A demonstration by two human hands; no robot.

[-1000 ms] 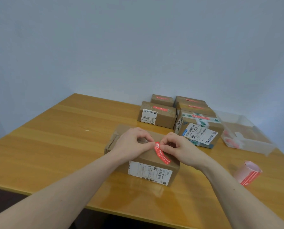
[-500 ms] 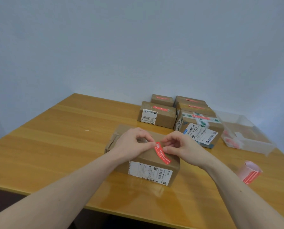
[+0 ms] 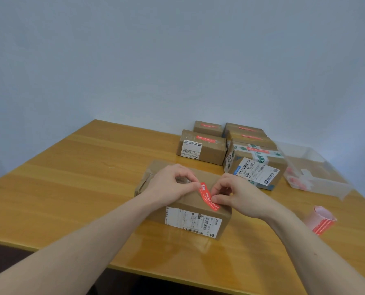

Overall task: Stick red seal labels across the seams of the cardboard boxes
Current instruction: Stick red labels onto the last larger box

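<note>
Wooden table: your L hand & R hand both pinch red seal label onto box top

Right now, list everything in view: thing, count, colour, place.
near box: one, brown cardboard, on the table in front, white shipping label on its near side
red seal label: one, red, lying on top of the near box
sealed boxes: five, brown, each with a red label on top, grouped at the far right
label roll: one, red and pale pink, on the table at the near right
plastic bin: one, clear, far right
table: one, yellow-brown wood
wall: pale blue-grey, behind
left hand: fingers touch the label's far end
right hand: fingers press the label's near part
</note>
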